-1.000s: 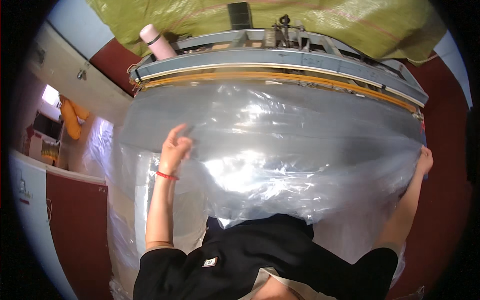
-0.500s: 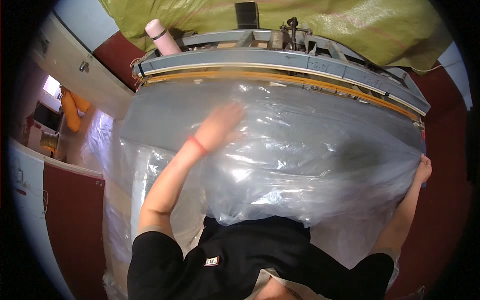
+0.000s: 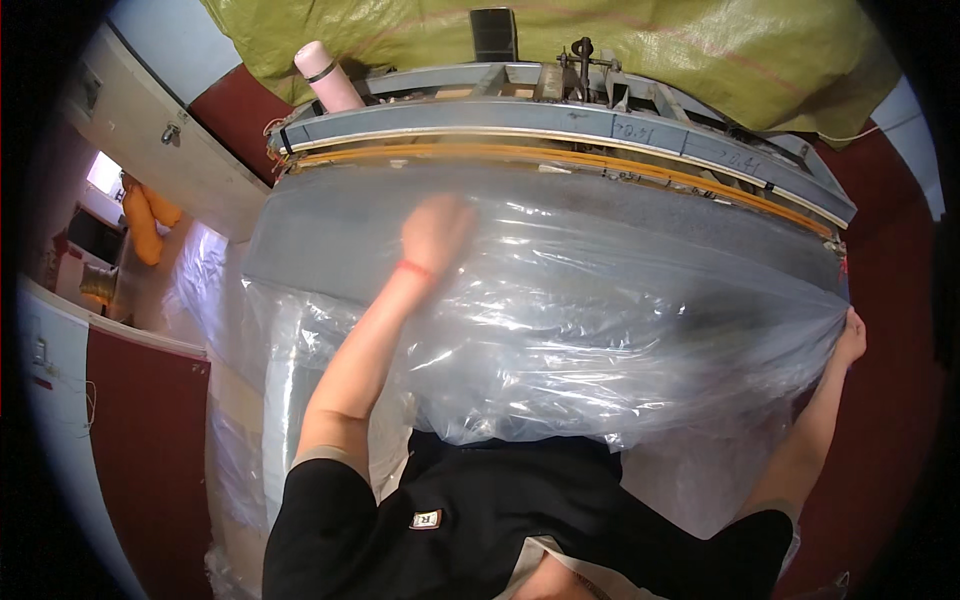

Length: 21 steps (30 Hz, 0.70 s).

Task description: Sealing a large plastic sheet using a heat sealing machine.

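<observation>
A wide sheet of clear plastic film [image 3: 560, 340] lies wrinkled and shiny across the grey work table [image 3: 320, 220] and hangs over its near edge against my body. At the table's right edge, my right hand [image 3: 852, 340] pinches the film's corner and pulls it into folds that fan out leftward. My left hand [image 3: 438, 235], with a red band at its wrist, is over the left part of the film near its far edge. Motion smears its fingers, so their closing and any grip on the film cannot be made out.
Along the table's far side runs a grey metal frame [image 3: 420, 120] with orange strips [image 3: 560, 155] before it. A pink bottle [image 3: 330, 78] and a dark phone-like slab [image 3: 494, 35] stand there. Yellow-green woven sheeting [image 3: 700, 60] hangs behind. More clear plastic [image 3: 285, 350] drapes at left.
My left hand has shifted slightly left and its fingers look more drawn in. The film's far edge on the right has come nearer, baring more grey table. My right hand still grips the corner.
</observation>
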Motion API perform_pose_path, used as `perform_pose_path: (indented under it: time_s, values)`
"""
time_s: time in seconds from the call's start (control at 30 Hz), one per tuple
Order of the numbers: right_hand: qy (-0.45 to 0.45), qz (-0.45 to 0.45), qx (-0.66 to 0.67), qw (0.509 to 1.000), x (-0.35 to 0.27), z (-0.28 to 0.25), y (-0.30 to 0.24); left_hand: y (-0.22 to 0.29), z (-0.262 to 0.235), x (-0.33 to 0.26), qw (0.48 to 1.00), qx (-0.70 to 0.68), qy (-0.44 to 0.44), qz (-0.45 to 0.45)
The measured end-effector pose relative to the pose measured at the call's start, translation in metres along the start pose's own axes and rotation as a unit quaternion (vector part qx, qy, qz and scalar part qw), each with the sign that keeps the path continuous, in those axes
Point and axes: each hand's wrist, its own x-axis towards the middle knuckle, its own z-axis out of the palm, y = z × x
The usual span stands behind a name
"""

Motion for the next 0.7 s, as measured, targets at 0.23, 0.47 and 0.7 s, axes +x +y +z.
perform_pose_path:
  time_s: [0.23, 0.47, 0.7]
  values:
    - [-0.024, 0.036, 0.104, 0.994, 0.004, -0.06, -0.039, -0.007, 0.005, 0.015, 0.992, 0.009, 0.036, -0.12]
    - [-0.04, 0.113, 0.184, 0.976, 0.02, -0.026, -0.068, -0.052, 0.007, 0.036, 0.963, -0.187, 0.181, -0.077]
    - [0.046, -0.203, -0.078, 0.975, -0.025, 0.129, -0.056, -0.115, 0.008, 0.07, 0.895, -0.244, 0.324, -0.186]
